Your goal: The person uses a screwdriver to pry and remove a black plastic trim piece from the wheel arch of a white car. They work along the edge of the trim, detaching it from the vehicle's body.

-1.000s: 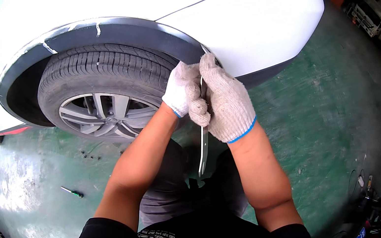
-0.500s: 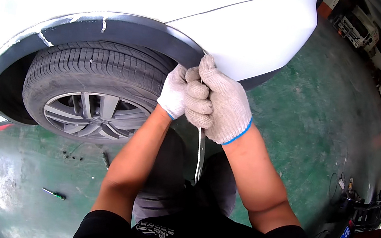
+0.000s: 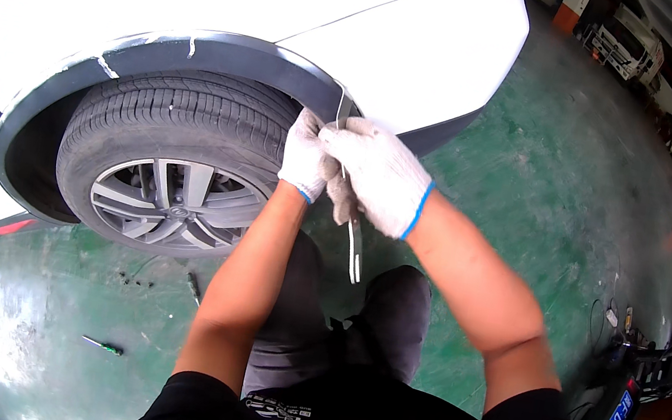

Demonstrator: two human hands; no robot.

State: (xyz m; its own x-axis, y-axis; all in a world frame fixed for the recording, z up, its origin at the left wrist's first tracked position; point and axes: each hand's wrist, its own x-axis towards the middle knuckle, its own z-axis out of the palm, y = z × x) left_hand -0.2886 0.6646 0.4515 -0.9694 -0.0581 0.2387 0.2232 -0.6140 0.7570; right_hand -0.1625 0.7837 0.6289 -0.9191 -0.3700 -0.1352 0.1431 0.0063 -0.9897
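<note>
A thin white strip (image 3: 342, 104) runs from the rear end of the dark wheel-arch trim (image 3: 246, 58) down to my gloved hands. My right hand (image 3: 374, 163) pinches it, fingers curled, at the trim's lower end. Out of that same fist hangs a slim, pale, two-pronged tool (image 3: 354, 252), its upper part hidden. Closed and pressed against the right one, my left hand (image 3: 306, 157) has its fingertips covered, so what it holds does not show. Both gloves are white knit with blue cuffs.
The white car body (image 3: 382, 33) curves over the tyre (image 3: 184, 116) on my left. A green-handled screwdriver (image 3: 104, 345) and another dark tool (image 3: 194, 287) lie on the green floor (image 3: 494, 209). Dark equipment with cables (image 3: 661, 349) stands right; a truck (image 3: 630, 46) is farther off.
My right hand has turned and come slightly lower, baring more of the white strip above it. The pale tool hangs shorter and higher below the fist. The view has shifted a little.
</note>
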